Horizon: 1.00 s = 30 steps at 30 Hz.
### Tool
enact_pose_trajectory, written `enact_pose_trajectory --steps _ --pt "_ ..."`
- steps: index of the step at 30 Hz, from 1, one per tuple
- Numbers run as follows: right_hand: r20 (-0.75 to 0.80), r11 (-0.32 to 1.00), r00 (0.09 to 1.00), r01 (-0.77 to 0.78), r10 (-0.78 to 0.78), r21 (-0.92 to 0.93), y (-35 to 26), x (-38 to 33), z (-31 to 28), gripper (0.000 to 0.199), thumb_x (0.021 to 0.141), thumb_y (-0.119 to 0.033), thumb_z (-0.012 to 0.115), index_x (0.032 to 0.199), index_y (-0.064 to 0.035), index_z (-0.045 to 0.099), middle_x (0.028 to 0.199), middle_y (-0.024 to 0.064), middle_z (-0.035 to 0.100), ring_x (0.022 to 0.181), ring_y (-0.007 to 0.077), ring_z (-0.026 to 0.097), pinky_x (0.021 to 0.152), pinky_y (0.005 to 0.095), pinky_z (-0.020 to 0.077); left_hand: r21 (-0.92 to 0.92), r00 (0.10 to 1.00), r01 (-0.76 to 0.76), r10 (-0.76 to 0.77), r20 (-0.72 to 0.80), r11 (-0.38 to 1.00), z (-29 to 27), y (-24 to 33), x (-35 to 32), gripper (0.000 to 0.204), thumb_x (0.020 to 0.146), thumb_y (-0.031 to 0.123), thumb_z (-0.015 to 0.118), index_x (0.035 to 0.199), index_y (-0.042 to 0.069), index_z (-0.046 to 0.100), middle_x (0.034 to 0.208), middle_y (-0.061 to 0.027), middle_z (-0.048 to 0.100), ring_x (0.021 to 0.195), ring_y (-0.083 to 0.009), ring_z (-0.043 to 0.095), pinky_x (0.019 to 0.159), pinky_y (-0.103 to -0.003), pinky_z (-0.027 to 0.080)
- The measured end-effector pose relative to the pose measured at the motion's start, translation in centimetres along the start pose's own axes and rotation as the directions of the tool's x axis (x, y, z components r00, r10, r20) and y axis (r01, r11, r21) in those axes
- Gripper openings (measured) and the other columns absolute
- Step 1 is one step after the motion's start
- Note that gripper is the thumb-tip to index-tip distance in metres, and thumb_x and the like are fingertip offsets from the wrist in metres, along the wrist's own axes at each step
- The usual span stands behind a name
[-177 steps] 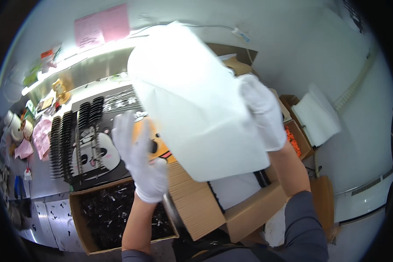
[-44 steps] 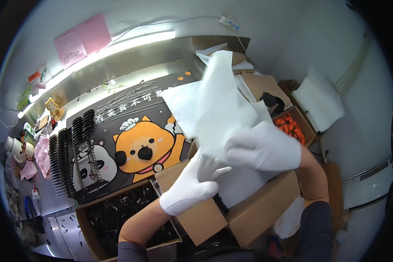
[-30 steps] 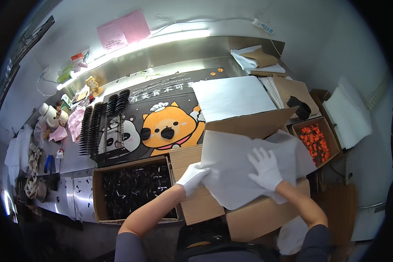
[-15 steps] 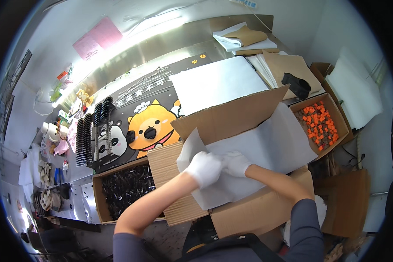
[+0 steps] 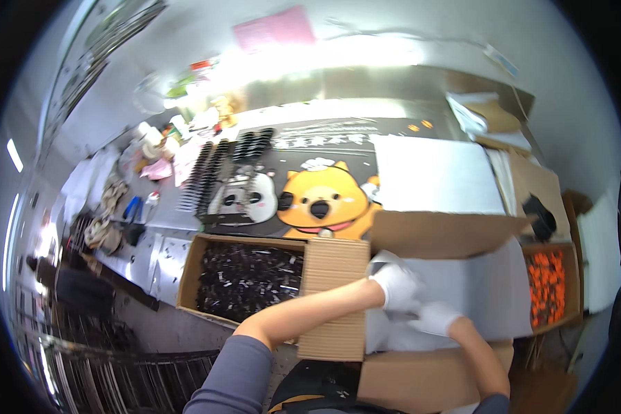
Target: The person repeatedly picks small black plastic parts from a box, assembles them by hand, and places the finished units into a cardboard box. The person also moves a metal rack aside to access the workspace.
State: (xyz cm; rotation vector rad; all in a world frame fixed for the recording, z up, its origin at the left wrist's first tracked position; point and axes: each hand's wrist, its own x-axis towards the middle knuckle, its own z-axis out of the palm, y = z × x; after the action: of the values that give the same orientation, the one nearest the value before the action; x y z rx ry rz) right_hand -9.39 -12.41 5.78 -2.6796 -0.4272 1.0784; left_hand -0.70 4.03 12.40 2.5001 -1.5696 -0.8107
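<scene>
Both gloved hands, left hand and right hand, press flat, open-palmed on the white liner sheet inside the cardboard box. Sheet looks thin, light, floppy, probably tears easily; best pinched at its edges.

white sheet | flat, slightly creased, spread inside open cardboard box | box flaps folded outward, brown, just beside desk edge

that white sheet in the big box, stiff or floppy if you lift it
Probably floppy: the white sheet creases and bunches where the left hand and right hand press it. Likely light, being thin. It lines the box loosely, so a push would probably slide or wrinkle it.
</scene>
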Motion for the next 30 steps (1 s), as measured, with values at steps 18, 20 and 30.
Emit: enact_pose_trajectory --steps 18,20,30 --pt "-0.827 0.971 0.511 0.157 -0.235 -0.179 -29.6 26.3 -21.9 0.045 0.086 -0.026 0.062 0.127 -0.0080 0.058 0.122 0.0140 0.062 0.113 0.0323 0.056 0.099 0.0411 0.0426 -0.144 0.316 0.197 -0.202 -0.927 0.970 -1.3 -38.8 -26.4 0.032 0.081 0.007 0.058 0.112 -0.001 0.062 0.107 -0.0201 0.065 0.102 -0.0347 0.062 0.092 -0.041 0.048" --pt "-0.829 0.953 0.518 -0.081 -0.210 -0.292 -29.5 32.5 -24.5 0.051 0.085 -0.027 0.063 0.130 -0.0054 0.054 0.126 0.0151 0.058 0.113 0.0340 0.055 0.099 0.0415 0.0412 -0.034 0.440 0.481 -0.274 -0.855 0.876 -3.4 -42.7 -23.2 0.037 0.080 0.012 0.055 0.116 0.001 0.059 0.103 -0.0164 0.063 0.095 -0.0320 0.060 0.087 -0.041 0.047" --pt "-0.682 0.946 0.709 -0.068 -0.179 -0.318 -30.9 36.6 -27.3 0.030 0.086 -0.029 0.064 0.107 -0.0084 0.062 0.089 0.0105 0.068 0.085 0.0281 0.067 0.073 0.0401 0.0536 -0.132 0.522 0.357 -0.315 -0.792 0.925 -3.0 -47.1 -23.3 0.019 0.084 0.017 0.057 0.099 0.005 0.059 0.090 -0.0113 0.060 0.093 -0.0297 0.060 0.076 -0.040 0.049"
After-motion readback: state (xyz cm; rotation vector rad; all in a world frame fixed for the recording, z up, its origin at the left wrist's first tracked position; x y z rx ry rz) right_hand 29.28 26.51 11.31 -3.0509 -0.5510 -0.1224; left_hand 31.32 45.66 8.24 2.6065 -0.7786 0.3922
